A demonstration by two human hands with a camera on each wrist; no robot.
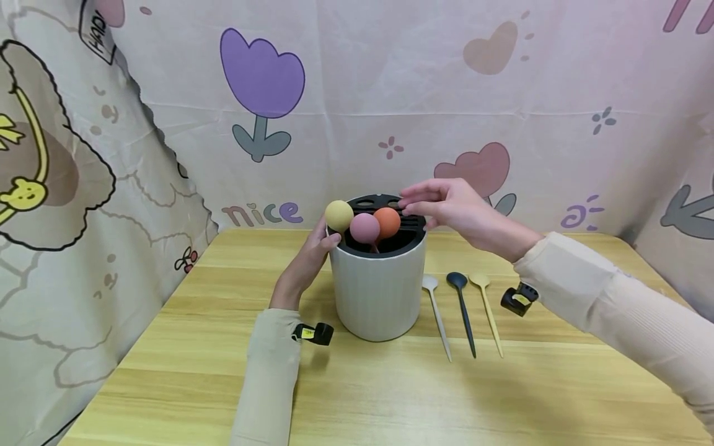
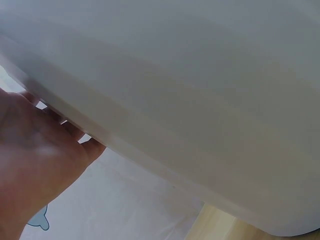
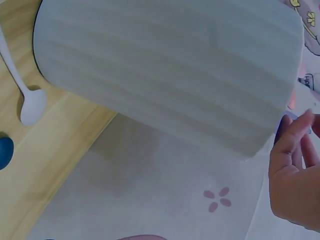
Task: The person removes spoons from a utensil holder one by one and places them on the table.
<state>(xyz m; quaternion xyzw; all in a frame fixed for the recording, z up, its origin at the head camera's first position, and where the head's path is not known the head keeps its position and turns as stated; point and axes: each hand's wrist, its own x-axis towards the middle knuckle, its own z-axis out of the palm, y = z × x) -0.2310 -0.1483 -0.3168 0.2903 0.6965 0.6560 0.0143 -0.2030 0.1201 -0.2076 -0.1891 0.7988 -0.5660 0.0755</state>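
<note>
A white ribbed utensil holder (image 1: 379, 297) with a black slotted top (image 1: 413, 238) stands upright on the table. Three balls rise from its opening: yellow (image 1: 339, 216), pink (image 1: 365, 228) and orange (image 1: 387, 222). A thin pink stick shows under the pink one. My left hand (image 1: 304, 266) holds the holder's left side, thumb at the rim beside the yellow ball; in the left wrist view its fingers lie against the wall (image 2: 165, 110). Over the right back rim hovers my right hand (image 1: 454, 207), fingers loosely extended, nothing visible between them. Some of its fingertips are hidden in the right wrist view.
Right of the holder lie three long-handled spoons on the wooden table (image 1: 195, 359): white (image 1: 437, 316), dark blue (image 1: 464, 313) and pale yellow (image 1: 488, 313). A printed cloth (image 1: 357, 74) hangs behind the table. Each wrist carries a small black camera.
</note>
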